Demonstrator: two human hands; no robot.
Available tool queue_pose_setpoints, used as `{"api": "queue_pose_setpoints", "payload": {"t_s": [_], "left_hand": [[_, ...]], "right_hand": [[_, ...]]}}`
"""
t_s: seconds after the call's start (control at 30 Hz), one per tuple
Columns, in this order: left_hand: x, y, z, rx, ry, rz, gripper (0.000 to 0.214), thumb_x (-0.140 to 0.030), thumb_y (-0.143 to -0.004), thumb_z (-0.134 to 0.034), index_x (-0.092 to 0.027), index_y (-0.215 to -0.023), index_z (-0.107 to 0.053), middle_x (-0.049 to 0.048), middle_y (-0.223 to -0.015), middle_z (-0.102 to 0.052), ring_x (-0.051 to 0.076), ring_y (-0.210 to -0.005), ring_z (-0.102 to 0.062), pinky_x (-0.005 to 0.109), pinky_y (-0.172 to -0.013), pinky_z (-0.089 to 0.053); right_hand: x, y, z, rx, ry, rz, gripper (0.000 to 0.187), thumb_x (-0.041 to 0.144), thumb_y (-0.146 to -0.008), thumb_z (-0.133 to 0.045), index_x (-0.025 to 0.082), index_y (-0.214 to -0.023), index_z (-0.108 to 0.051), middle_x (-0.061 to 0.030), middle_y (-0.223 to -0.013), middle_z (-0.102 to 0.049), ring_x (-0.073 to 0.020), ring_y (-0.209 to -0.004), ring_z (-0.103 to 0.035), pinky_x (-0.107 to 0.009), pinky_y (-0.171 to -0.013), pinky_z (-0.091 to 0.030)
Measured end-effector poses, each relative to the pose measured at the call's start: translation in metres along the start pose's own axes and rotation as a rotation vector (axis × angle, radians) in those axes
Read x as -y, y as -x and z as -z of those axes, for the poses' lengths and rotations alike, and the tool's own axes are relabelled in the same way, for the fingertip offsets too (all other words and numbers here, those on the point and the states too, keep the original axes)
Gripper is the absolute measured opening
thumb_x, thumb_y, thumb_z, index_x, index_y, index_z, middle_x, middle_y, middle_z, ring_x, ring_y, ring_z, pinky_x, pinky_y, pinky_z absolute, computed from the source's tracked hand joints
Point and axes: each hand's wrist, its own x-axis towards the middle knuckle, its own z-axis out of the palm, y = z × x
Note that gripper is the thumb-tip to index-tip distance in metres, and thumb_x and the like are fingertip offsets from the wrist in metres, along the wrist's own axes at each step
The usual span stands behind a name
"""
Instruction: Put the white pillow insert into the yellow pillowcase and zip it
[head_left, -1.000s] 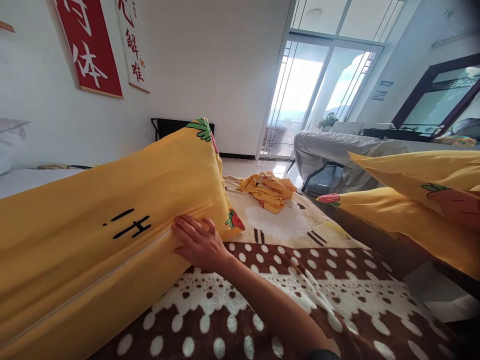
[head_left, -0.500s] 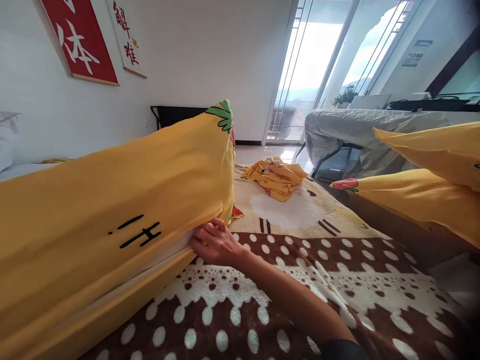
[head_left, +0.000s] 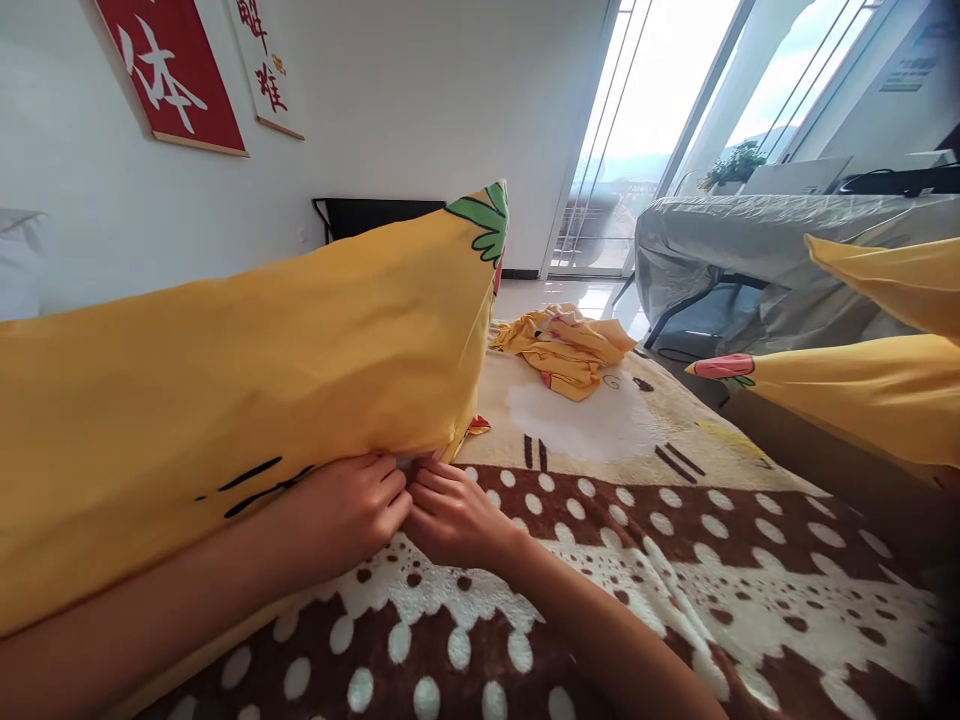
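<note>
A large yellow pillow in its cover (head_left: 322, 340) stands on its long edge across the left half of the view, with a green leaf print at its upper corner and black strokes low on its side. My left hand (head_left: 360, 510) is closed on the cover's lower edge near the right corner. Right beside it, knuckles nearly touching, my right hand (head_left: 457, 515) pinches the same edge. A bit of white shows between the hands; my fingertips are hidden by fabric, so a zip there cannot be made out.
Under the pillow lies a brown and cream spotted blanket (head_left: 585, 500). A crumpled yellow cloth (head_left: 574, 350) sits farther back on it. More yellow pillows (head_left: 847, 380) are at the right. Behind them stands a table under grey plastic sheeting (head_left: 765, 225), near glass doors (head_left: 637, 120).
My left hand has come in from the left and gripped the cover's edge beside my right hand. The slit showing white inside is now mostly covered by my left arm. The view has shifted slightly.
</note>
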Motion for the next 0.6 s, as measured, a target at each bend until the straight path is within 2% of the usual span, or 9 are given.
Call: {"api": "queue_pose_setpoints", "payload": {"t_s": [0.07, 0.17, 0.23, 0.3, 0.43, 0.53, 0.6], "left_hand": [[0.007, -0.008, -0.001, 0.005, 0.027, 0.050, 0.017, -0.006, -0.080, -0.048, -0.018, -0.068, -0.054, 0.0035, -0.067, -0.054, 0.018, -0.062, -0.050, 0.032, -0.059, -0.036], [0.011, -0.007, -0.010, 0.052, 0.020, 0.030, 0.009, -0.010, -0.082, -0.052, -0.017, -0.082, -0.058, 0.0046, -0.076, -0.058, 0.021, -0.070, -0.053, 0.034, -0.064, -0.035], [0.008, -0.007, -0.021, 0.092, -0.041, -0.008, 0.010, -0.010, -0.081, -0.054, -0.015, -0.086, -0.060, 0.0068, -0.077, -0.061, 0.023, -0.074, -0.054, 0.035, -0.066, -0.033], [0.003, -0.013, -0.031, 0.138, -0.124, -0.021, 0.009, -0.008, -0.079, -0.054, -0.013, -0.079, -0.062, 0.0095, -0.073, -0.061, 0.024, -0.073, -0.054, 0.036, -0.065, -0.031], [-0.008, -0.033, -0.039, 0.196, -0.203, -0.005, 0.018, -0.008, -0.079, -0.052, -0.012, -0.065, -0.061, 0.0122, -0.066, -0.061, 0.024, -0.069, -0.053, 0.038, -0.065, -0.030], [-0.009, -0.038, -0.045, 0.179, -0.174, -0.116, 0.018, -0.009, -0.083, -0.049, -0.013, -0.077, -0.065, 0.0114, -0.079, -0.065, 0.025, -0.082, -0.055, 0.039, -0.072, -0.033], [-0.007, -0.036, -0.054, 0.153, -0.046, -0.132, 0.017, -0.011, -0.084, -0.051, -0.017, -0.087, -0.066, 0.0079, -0.092, -0.066, 0.022, -0.095, -0.054, 0.037, -0.081, -0.035]], "right_hand": [[0.003, 0.000, 0.011, 0.097, 0.007, -0.037, 0.017, 0.018, -0.085, -0.050, 0.019, -0.069, -0.054, -0.0011, -0.066, -0.057, -0.0153, -0.066, -0.049, -0.030, -0.069, -0.039], [0.011, -0.003, 0.027, 0.282, 0.016, -0.115, 0.014, 0.028, -0.085, -0.053, 0.017, -0.078, -0.058, -0.0043, -0.073, -0.060, -0.0180, -0.073, -0.052, -0.033, -0.074, -0.040], [0.014, -0.005, 0.035, 0.423, 0.023, -0.162, 0.010, 0.023, -0.084, -0.055, 0.016, -0.079, -0.061, -0.0051, -0.074, -0.061, -0.0180, -0.074, -0.053, -0.034, -0.075, -0.039], [0.014, -0.004, 0.040, 0.533, 0.027, -0.191, 0.010, 0.014, -0.081, -0.057, 0.017, -0.073, -0.061, -0.0044, -0.072, -0.060, -0.0176, -0.072, -0.052, -0.033, -0.073, -0.038], [0.000, 0.000, 0.041, 0.600, -0.004, -0.222, 0.017, 0.015, -0.083, -0.057, 0.018, -0.067, -0.062, -0.0045, -0.073, -0.062, -0.0180, -0.075, -0.054, -0.033, -0.076, -0.038], [-0.013, 0.003, 0.042, 0.605, -0.022, -0.234, 0.017, 0.015, -0.085, -0.055, 0.018, -0.071, -0.064, -0.0040, -0.075, -0.064, -0.0172, -0.077, -0.056, -0.034, -0.088, -0.037], [-0.017, 0.002, 0.046, 0.597, -0.014, -0.237, 0.017, 0.015, -0.084, -0.056, 0.018, -0.070, -0.064, -0.0033, -0.074, -0.065, -0.0170, -0.078, -0.057, -0.035, -0.095, -0.034]]}}
